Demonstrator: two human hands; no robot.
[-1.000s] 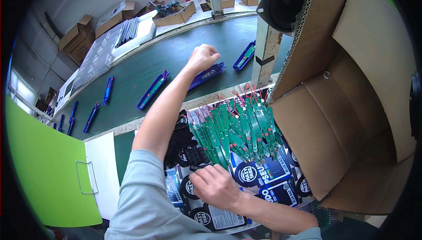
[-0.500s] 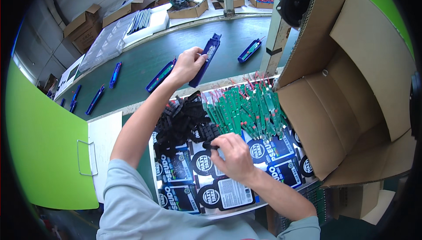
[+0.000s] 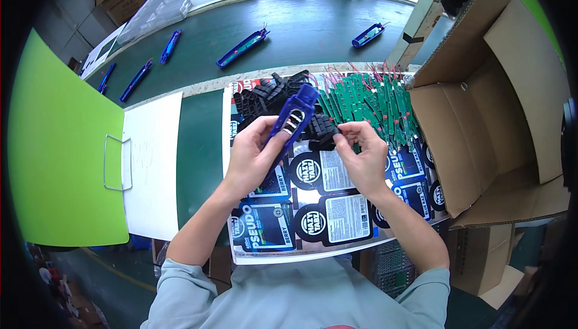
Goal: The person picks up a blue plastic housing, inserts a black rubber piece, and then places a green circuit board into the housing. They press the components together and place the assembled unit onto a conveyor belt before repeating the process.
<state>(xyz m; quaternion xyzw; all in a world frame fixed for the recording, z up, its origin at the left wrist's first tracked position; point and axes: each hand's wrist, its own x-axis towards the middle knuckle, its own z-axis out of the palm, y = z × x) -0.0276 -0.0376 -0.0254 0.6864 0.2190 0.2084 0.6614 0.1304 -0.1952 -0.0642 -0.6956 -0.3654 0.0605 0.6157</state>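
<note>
My left hand [image 3: 253, 160] grips a long blue plastic housing [image 3: 294, 118], held tilted over the printed sheet [image 3: 313, 220]. Beside it, my right hand [image 3: 362, 157] pinches a small black plastic part [image 3: 327, 141] close to the housing's lower end. Behind both hands lies a heap of black plastic parts [image 3: 271, 97]. To its right, several green circuit boards [image 3: 373, 103] with red wires lie in a row.
Several more blue housings [image 3: 242, 48] lie spaced along the dark green belt [image 3: 313, 28] at the back. An open cardboard box [image 3: 481, 118] stands at the right. At the left lie a white board [image 3: 150, 166] and a bright green panel [image 3: 60, 148]. Cartons line the far side.
My left hand has drawn back from the belt with a blue housing and brought it in front of me. My right hand has lifted a black part off the heap.
</note>
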